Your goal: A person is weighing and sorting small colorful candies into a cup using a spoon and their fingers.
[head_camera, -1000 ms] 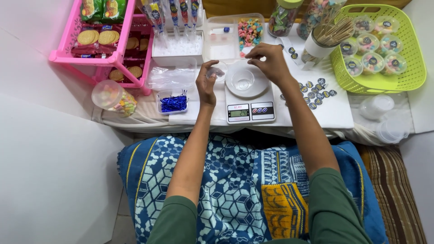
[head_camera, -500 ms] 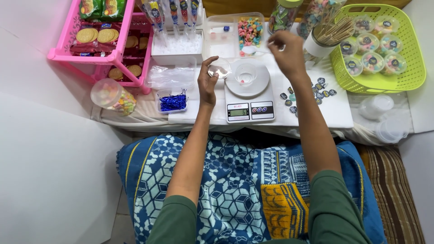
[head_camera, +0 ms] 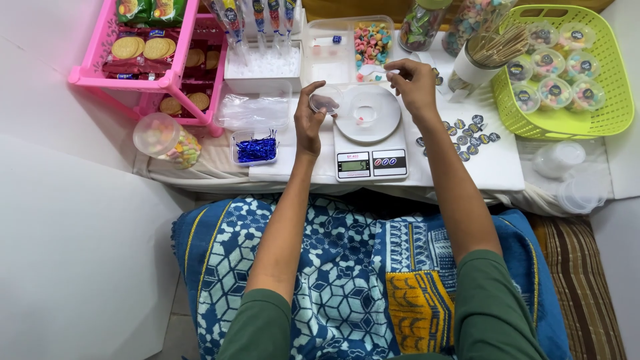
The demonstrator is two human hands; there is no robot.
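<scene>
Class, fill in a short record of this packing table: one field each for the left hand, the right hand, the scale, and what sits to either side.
left hand: left hand holds a small clear lid beside the scale
right hand: right hand pinches a small scoop above the scale
scale: white scale with a round dish on top
left side: pink rack of biscuits
right side: green basket of filled cups

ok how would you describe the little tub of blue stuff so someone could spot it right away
Start at the pink rack at the table's far left, then drop to the near edge of the table. There, just left of the white kitchen scale, sits a small clear rectangular tub. Unlike the round jar of pastel sweets to its left, it holds a tangle of shiny metallic blue strands.
</scene>
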